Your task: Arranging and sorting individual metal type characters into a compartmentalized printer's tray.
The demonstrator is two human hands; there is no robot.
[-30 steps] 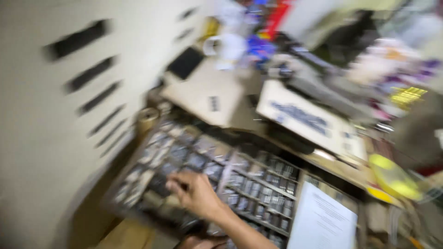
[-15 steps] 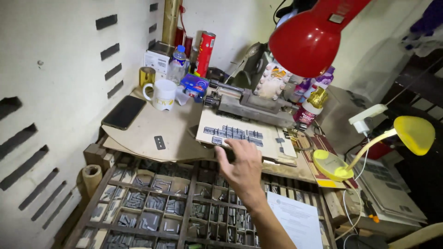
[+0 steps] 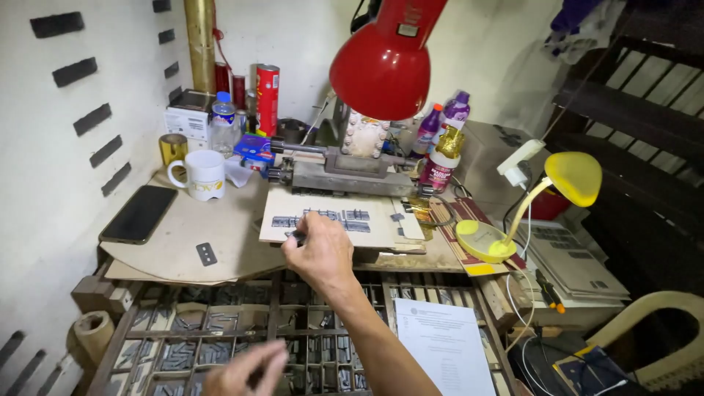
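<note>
A small dark metal type piece [image 3: 299, 237] is pinched by the right hand [image 3: 320, 253] at the near edge of the pale board [image 3: 381, 229], beside set type rows [image 3: 323, 218]. The blurred left hand [image 3: 246, 374], grip unclear, is held over the type case [image 3: 220, 334]. Placing is judged underway; careful alignment is called for.

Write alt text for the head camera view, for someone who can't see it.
A right hand pinches a small dark metal piece at the edge of a pale board carrying rows of metal type, under a red lamp. The blurred left hand hovers over a compartmented type tray.
</note>
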